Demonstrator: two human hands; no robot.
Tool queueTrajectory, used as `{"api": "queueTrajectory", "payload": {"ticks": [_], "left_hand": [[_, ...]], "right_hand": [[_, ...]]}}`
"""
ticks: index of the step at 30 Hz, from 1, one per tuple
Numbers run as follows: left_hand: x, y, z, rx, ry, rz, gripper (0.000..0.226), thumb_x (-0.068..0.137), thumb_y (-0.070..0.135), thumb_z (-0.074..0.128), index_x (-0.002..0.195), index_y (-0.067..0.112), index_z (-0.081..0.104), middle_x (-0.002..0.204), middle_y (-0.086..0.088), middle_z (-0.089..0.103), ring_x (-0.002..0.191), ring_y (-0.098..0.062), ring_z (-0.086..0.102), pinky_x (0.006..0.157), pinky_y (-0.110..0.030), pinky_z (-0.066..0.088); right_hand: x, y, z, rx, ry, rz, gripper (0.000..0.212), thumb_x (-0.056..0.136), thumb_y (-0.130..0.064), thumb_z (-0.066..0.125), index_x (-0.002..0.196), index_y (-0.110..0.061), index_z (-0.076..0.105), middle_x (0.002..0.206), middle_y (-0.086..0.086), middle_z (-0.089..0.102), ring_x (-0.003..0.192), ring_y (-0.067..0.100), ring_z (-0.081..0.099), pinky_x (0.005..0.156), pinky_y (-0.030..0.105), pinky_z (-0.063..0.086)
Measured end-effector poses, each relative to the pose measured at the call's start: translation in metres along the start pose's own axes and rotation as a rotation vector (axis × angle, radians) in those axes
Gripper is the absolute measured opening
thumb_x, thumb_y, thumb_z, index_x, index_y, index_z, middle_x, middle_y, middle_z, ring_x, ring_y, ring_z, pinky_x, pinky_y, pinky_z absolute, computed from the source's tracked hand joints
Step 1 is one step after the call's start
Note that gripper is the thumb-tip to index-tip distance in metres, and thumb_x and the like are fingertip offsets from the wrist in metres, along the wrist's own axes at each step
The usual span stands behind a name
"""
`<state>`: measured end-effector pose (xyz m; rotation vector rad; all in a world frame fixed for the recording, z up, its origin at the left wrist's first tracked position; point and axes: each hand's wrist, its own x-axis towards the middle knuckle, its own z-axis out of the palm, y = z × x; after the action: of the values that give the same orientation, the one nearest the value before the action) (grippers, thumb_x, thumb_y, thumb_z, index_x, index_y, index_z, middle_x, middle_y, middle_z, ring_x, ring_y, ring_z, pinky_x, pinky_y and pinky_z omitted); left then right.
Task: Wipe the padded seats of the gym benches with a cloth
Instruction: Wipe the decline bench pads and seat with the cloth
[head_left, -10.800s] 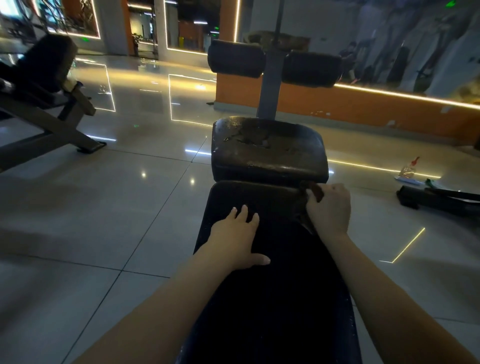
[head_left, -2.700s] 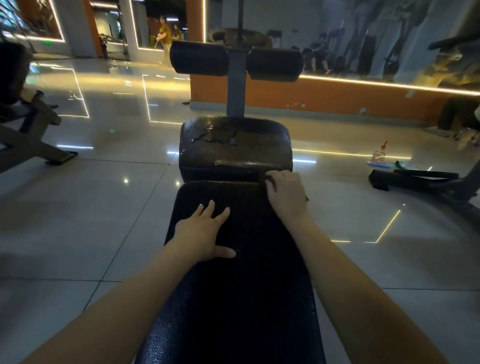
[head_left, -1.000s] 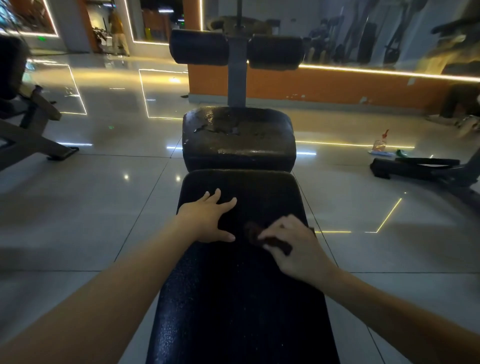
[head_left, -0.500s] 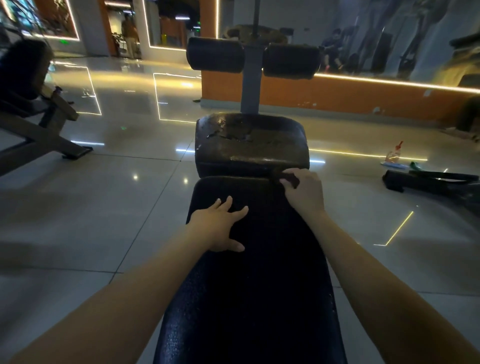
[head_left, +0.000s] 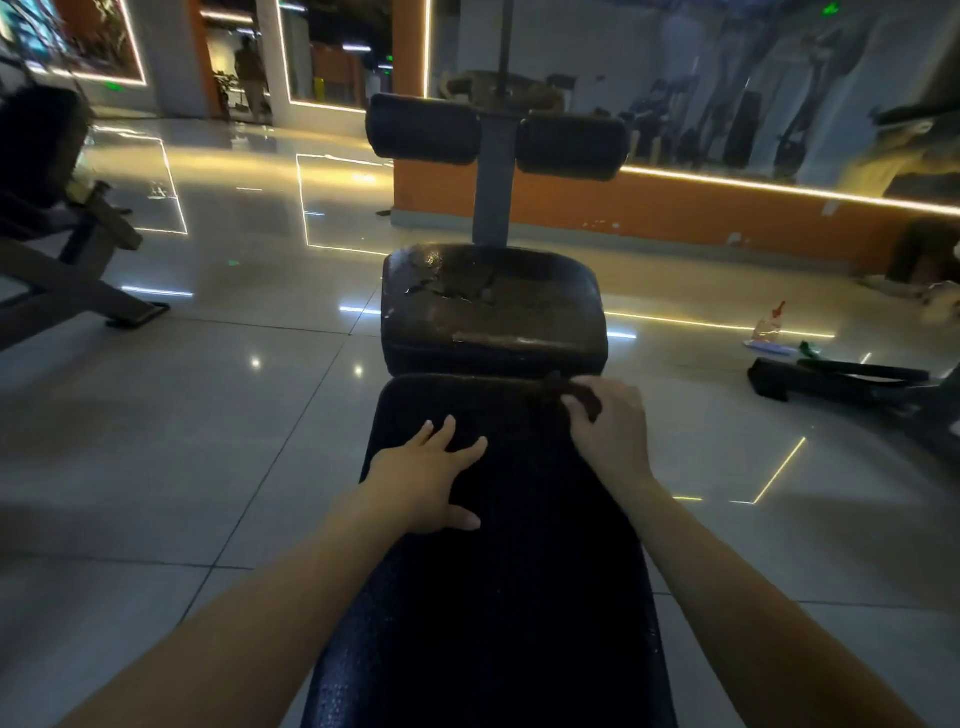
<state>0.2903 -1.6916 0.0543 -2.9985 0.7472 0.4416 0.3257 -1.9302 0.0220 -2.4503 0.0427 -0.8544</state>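
Cloth (head_left: 583, 399), mostly hidden, gripped by right hand (head_left: 612, 434); left hand (head_left: 422, 483) flat on bench (head_left: 519, 613).

Pretty dim gym. The glossy grey tiled floor (head_left: 156, 415) picks up glare spots and thin glowing lines. An orange low wall (head_left: 675, 213) runs across the back, with an LED strip (head_left: 779, 189) on top and mirror-like panels (head_left: 727, 78) above. A dark padded machine (head_left: 57, 218) sits at left. A spray bottle (head_left: 771, 325) and black gear (head_left: 831, 376) are on the floor at right.
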Motion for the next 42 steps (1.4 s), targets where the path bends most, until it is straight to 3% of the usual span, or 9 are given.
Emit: {"api": "queueTrajectory", "payload": {"ticks": [6, 12, 16, 20, 24, 28, 33, 37, 42], "left_hand": [[0.002, -0.005, 0.002, 0.015, 0.005, 0.003, 0.093, 0.089, 0.063, 0.054, 0.152, 0.043, -0.010, 0.162, 0.001, -0.021, 0.150, -0.022, -0.011, 0.112, -0.047, 0.036], [0.001, -0.004, 0.003, 0.011, 0.011, 0.002, 0.093, 0.089, 0.062, 0.056, 0.153, 0.043, -0.010, 0.162, 0.001, -0.019, 0.150, -0.022, -0.011, 0.114, -0.048, 0.032], [0.000, 0.000, -0.002, -0.041, -0.017, -0.010, 0.093, 0.090, 0.054, 0.060, 0.154, 0.041, -0.006, 0.163, 0.001, -0.016, 0.151, -0.023, -0.009, 0.116, -0.050, 0.029], [0.002, -0.001, -0.005, -0.057, -0.017, -0.013, 0.093, 0.090, 0.050, 0.063, 0.154, 0.041, -0.005, 0.163, 0.001, -0.016, 0.151, -0.023, -0.009, 0.117, -0.051, 0.027], [0.005, -0.001, -0.004, -0.030, -0.017, -0.026, 0.094, 0.089, 0.052, 0.063, 0.153, 0.042, -0.005, 0.163, 0.001, -0.016, 0.151, -0.023, -0.008, 0.115, -0.052, 0.031], [0.007, -0.005, -0.004, -0.033, -0.021, -0.030, 0.095, 0.088, 0.054, 0.064, 0.153, 0.042, -0.004, 0.163, 0.001, -0.015, 0.151, -0.024, -0.008, 0.115, -0.055, 0.028], [0.008, -0.003, -0.001, -0.078, -0.017, -0.048, 0.095, 0.088, 0.050, 0.066, 0.154, 0.042, -0.002, 0.163, 0.000, -0.015, 0.151, -0.026, -0.009, 0.117, -0.058, 0.021], [0.001, 0.009, -0.004, -0.138, -0.032, -0.079, 0.091, 0.092, 0.038, 0.065, 0.155, 0.037, -0.001, 0.163, -0.005, -0.015, 0.150, -0.032, -0.011, 0.119, -0.058, 0.015], [-0.014, 0.025, 0.011, -0.221, 0.079, -0.113, 0.072, 0.098, 0.027, 0.057, 0.154, 0.040, 0.014, 0.165, -0.003, -0.003, 0.151, -0.030, -0.003, 0.118, -0.056, 0.021]], "right_hand": [[0.034, -0.006, 0.018, -0.109, -0.080, -0.006, 0.024, 0.092, -0.025, 0.066, 0.115, -0.019, 0.069, 0.105, 0.009, 0.065, 0.103, 0.027, 0.056, 0.083, 0.027, 0.035], [-0.076, -0.029, -0.011, 0.113, -0.302, -0.290, 0.018, 0.088, -0.029, 0.068, 0.106, -0.027, 0.070, 0.097, -0.010, 0.061, 0.094, 0.004, 0.051, 0.084, 0.021, 0.042], [-0.151, -0.029, -0.033, 0.227, -0.458, -0.418, 0.020, 0.090, -0.030, 0.064, 0.109, -0.028, 0.066, 0.099, -0.011, 0.056, 0.097, 0.003, 0.048, 0.081, 0.020, 0.042], [-0.094, -0.020, -0.019, 0.124, -0.261, -0.389, 0.019, 0.088, -0.020, 0.061, 0.106, -0.021, 0.068, 0.100, -0.005, 0.061, 0.098, 0.009, 0.050, 0.087, 0.022, 0.038], [0.002, -0.007, 0.006, -0.024, -0.045, -0.099, 0.017, 0.089, -0.010, 0.065, 0.106, -0.012, 0.066, 0.103, 0.009, 0.062, 0.103, 0.028, 0.052, 0.082, 0.021, 0.024], [0.000, -0.002, 0.006, -0.057, -0.125, -0.182, 0.019, 0.092, -0.015, 0.064, 0.111, -0.014, 0.064, 0.106, 0.003, 0.058, 0.102, 0.017, 0.045, 0.085, 0.023, 0.028], [-0.066, 0.006, -0.027, 0.007, -0.202, -0.333, 0.015, 0.091, -0.019, 0.065, 0.106, -0.018, 0.067, 0.098, -0.004, 0.061, 0.092, 0.007, 0.047, 0.082, 0.007, 0.031], [-0.132, 0.002, -0.044, 0.044, -0.239, -0.366, 0.020, 0.089, -0.027, 0.061, 0.105, -0.018, 0.069, 0.098, -0.003, 0.064, 0.090, 0.015, 0.052, 0.079, 0.024, 0.040], [-0.207, -0.002, -0.065, 0.138, -0.310, -0.379, 0.020, 0.090, -0.029, 0.061, 0.105, -0.020, 0.070, 0.099, -0.008, 0.062, 0.091, 0.010, 0.052, 0.078, 0.021, 0.042]]}}
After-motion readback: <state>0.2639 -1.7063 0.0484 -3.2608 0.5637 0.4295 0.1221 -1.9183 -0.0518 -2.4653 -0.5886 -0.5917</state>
